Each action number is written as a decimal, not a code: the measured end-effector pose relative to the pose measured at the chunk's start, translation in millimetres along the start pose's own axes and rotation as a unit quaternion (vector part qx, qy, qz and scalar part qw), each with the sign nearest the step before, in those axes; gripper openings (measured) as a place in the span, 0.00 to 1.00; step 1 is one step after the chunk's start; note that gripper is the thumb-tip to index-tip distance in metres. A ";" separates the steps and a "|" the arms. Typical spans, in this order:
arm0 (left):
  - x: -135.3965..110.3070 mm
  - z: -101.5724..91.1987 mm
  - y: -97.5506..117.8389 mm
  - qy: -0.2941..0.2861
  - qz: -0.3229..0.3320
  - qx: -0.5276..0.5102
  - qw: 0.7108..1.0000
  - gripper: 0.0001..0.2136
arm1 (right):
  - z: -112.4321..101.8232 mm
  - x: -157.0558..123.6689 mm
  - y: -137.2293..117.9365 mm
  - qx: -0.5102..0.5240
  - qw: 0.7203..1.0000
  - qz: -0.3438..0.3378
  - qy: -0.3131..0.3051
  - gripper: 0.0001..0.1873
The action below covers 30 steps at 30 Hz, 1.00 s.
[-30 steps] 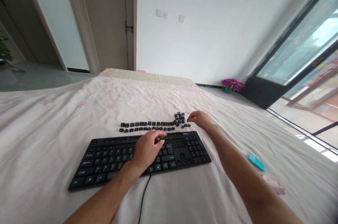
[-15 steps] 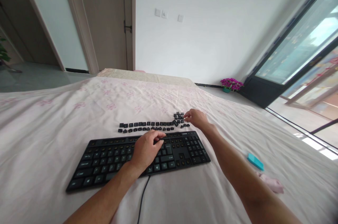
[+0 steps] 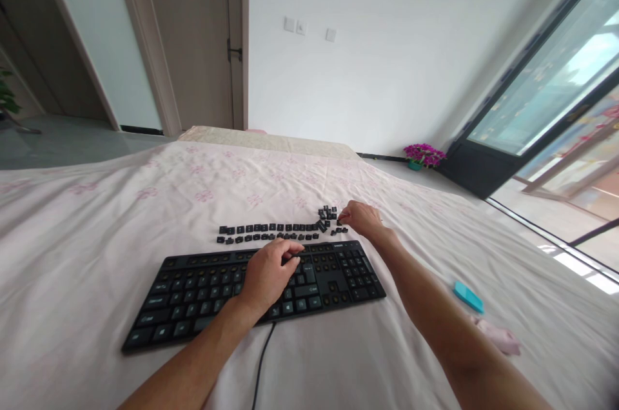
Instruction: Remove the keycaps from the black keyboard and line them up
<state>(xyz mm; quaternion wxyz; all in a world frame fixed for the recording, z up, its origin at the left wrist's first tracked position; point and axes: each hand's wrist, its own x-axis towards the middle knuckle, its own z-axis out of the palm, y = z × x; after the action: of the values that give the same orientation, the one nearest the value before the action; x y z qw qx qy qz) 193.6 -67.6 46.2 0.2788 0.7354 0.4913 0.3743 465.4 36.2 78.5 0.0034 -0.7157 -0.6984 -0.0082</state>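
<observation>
A black keyboard lies on a pale pink floral sheet, its cable running toward me. My left hand rests on the keyboard's middle with the fingers curled, fingertips pressed on the upper key rows. Beyond the keyboard, loose black keycaps lie in two rows, ending in a small heap on the right. My right hand reaches to that heap, its fingers pinched together at the heap's right edge; whether a keycap is between them I cannot see.
A turquoise flat object and a pink cloth piece lie on the sheet at the right. A pot of magenta flowers stands on the floor by the dark-framed glass door. A wooden door is at the back left.
My right hand has shifted slightly left to the keycap heap and its fingers have closed into a pinch. The left hand stays on the keyboard.
</observation>
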 end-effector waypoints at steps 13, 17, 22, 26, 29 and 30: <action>0.1 0.4 0.1 -0.004 0.001 -0.002 1.000 0.10 | 2.9 -2.1 -31.0 0.003 0.999 -0.039 -0.011 0.12; 0.3 -0.4 1.4 -0.003 0.000 0.001 1.000 0.10 | -0.7 -2.0 -22.7 -0.003 1.000 -0.020 -0.015 0.12; 0.4 0.3 0.1 -0.002 0.002 0.000 1.000 0.10 | -2.8 -4.6 -22.2 -0.008 1.000 -0.008 -0.004 0.13; 0.5 0.9 -1.1 -0.002 0.000 0.001 1.000 0.10 | -4.6 -10.4 -32.2 -0.006 1.000 -0.026 0.005 0.12; 0.6 0.1 0.3 -0.003 -0.003 -0.002 1.000 0.10 | -3.9 -14.9 -42.0 -0.019 0.999 -0.036 -0.012 0.13; 0.6 -0.2 0.9 -0.004 -0.005 -0.001 1.000 0.10 | -3.5 -15.9 -44.8 -0.026 0.999 -0.040 -0.016 0.13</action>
<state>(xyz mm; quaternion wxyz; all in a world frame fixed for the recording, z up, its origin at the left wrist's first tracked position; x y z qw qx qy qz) 194.0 -67.3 47.2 0.2833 0.7340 0.4932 0.3711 420.2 21.4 81.4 -0.0262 -0.6870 -0.7260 -0.0151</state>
